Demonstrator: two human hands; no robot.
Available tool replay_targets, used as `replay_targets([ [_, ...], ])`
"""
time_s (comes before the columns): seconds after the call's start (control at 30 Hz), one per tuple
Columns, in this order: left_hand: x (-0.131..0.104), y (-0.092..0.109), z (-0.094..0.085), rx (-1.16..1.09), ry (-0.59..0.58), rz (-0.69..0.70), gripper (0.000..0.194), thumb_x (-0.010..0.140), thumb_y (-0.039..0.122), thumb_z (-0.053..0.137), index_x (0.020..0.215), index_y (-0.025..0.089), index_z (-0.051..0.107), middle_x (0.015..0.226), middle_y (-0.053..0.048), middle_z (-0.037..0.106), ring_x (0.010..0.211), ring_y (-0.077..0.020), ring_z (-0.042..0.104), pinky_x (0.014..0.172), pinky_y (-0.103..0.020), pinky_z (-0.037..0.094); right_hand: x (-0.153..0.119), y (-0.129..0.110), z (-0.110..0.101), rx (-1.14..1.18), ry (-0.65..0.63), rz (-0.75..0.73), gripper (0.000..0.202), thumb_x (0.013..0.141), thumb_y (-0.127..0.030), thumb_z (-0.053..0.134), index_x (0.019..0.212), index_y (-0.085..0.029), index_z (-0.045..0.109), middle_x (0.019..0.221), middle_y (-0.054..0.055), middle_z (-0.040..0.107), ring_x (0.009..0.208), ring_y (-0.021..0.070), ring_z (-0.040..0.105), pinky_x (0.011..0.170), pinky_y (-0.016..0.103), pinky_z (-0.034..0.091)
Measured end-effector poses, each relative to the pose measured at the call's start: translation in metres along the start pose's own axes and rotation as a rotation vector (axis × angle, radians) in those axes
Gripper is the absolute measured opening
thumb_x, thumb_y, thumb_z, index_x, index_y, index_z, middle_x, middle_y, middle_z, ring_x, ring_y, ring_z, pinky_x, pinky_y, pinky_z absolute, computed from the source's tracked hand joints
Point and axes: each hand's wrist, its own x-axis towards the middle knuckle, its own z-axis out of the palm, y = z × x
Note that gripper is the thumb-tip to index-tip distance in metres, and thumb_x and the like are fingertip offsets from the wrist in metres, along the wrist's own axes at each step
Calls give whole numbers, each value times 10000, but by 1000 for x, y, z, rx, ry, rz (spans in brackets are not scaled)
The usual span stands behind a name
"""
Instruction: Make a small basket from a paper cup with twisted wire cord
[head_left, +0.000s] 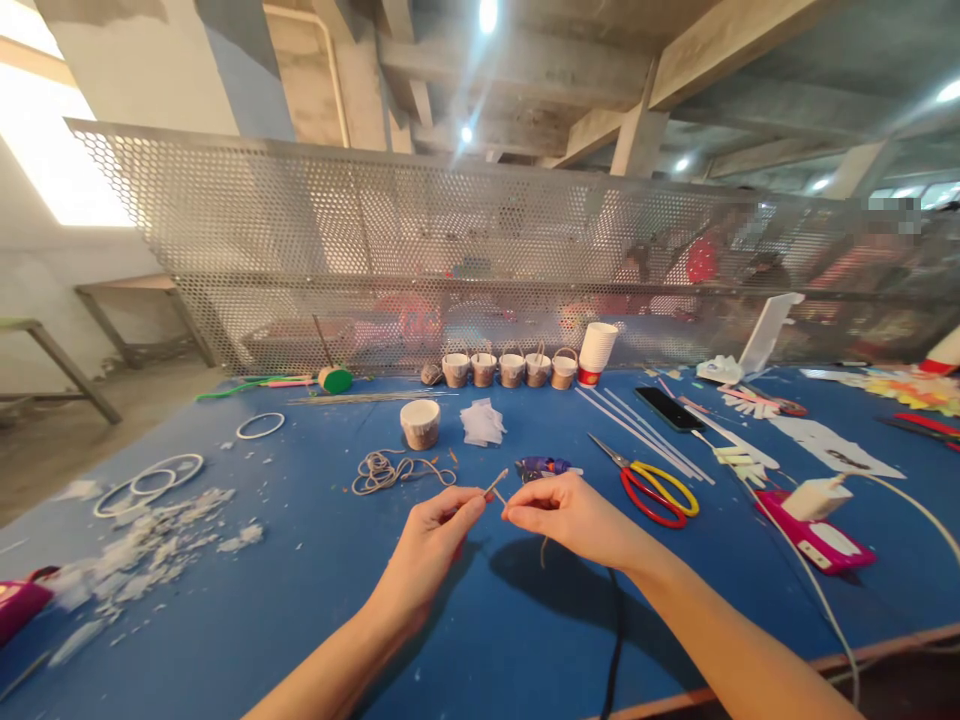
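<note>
Over the middle of the blue table, my left hand (439, 535) pinches one part of a thin beige cord (496, 486). My right hand (566, 512) is closed on another part of it, close to the left fingertips, and a loose end (544, 552) hangs below the right hand. Beyond my left hand lies a loose coil of similar cord (397, 470). A small cup wrapped in brown (420, 425) stands behind the coil, with white paper pieces (482, 423) to its right. Just behind my right hand is a blue glue gun (544, 466).
Several small handled baskets (512, 370) and stacked paper cups (598, 350) line the back by a perforated metal screen (375, 250). Scissors (652, 490), a phone (669, 409) and a pink power strip (817, 535) lie right. White rings (150, 484) and scraps (157, 545) are left.
</note>
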Motion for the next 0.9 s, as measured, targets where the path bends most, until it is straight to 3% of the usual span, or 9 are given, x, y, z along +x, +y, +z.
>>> replay_targets([
  [0.1,0,2,-1,-19,13,28,287,710,437,644,722,156,702,492,55,439,496,-91,365,495,-223,283,-1,4,2,60,5,2,225,803,-350,614,855,-169,735,750,9,655,644,120,511,601,224,398],
  [0.27,-1,7,-3,-76,4,-1,205,670,356,682,697,153,697,549,3,590,576,-126,510,602,-247,385,-1,8,4,112,6,34,224,803,-345,620,817,-149,726,586,-31,531,518,76,365,486,205,306],
  [0.47,-4,10,0,-207,-4,-123,219,603,336,720,691,147,651,464,60,454,451,-73,353,459,-208,251,-1,8,7,197,24,23,236,793,-356,627,826,-143,724,560,-38,478,508,74,340,454,203,261],
  [0.6,-7,11,2,-270,9,-106,194,634,293,678,753,142,659,519,56,445,495,-71,337,493,-207,241,-3,9,9,202,27,27,246,796,-368,631,835,-145,726,553,-39,468,507,73,341,451,203,247],
  [0.77,-10,11,4,-277,44,-75,323,711,377,632,902,121,681,526,57,388,518,-92,317,519,-232,242,-5,9,9,223,36,14,254,786,-384,644,821,-147,728,551,-38,464,514,76,349,454,202,250],
  [0.9,-12,12,3,-235,48,-33,282,716,317,611,894,122,710,574,41,386,550,-103,323,536,-243,262,-5,9,9,235,38,15,268,781,-402,651,824,-149,728,536,-45,446,501,75,334,448,202,249],
])
